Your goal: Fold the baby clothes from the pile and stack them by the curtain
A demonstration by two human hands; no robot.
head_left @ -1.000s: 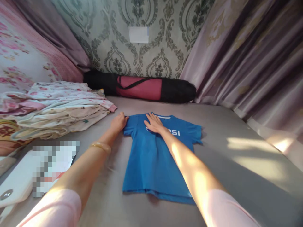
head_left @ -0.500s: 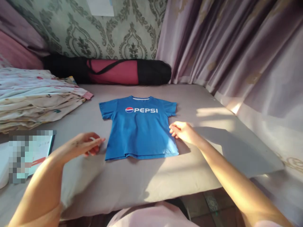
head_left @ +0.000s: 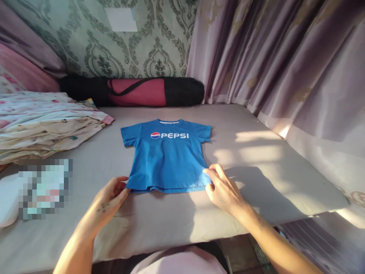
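- The blue T-shirt (head_left: pixel 168 160) lay face up, hem (head_left: pixel 173 190) toward the bed's (head_left: pixel 159 220) front edge.
- Left hand (head_left: pixel 110 198), nearly closed, pinched one hem corner; right hand (head_left: pixel 224 190) curled half-open at the other, grip unclear.
- Light, even tension suited the rippled hem.

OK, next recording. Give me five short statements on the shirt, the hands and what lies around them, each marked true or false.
1. The blue T-shirt lies with its printed front facing up. True.
2. The left hand covers the lettering. False: it is at a lower corner of the shirt, and the lettering is uncovered.
3. The right hand is at the other lower corner. True.
4. The black and red bag lies nearer the person than the shirt. False: it lies beyond the shirt, toward the patterned wall.
5. The pile of clothes is on the person's left. True.
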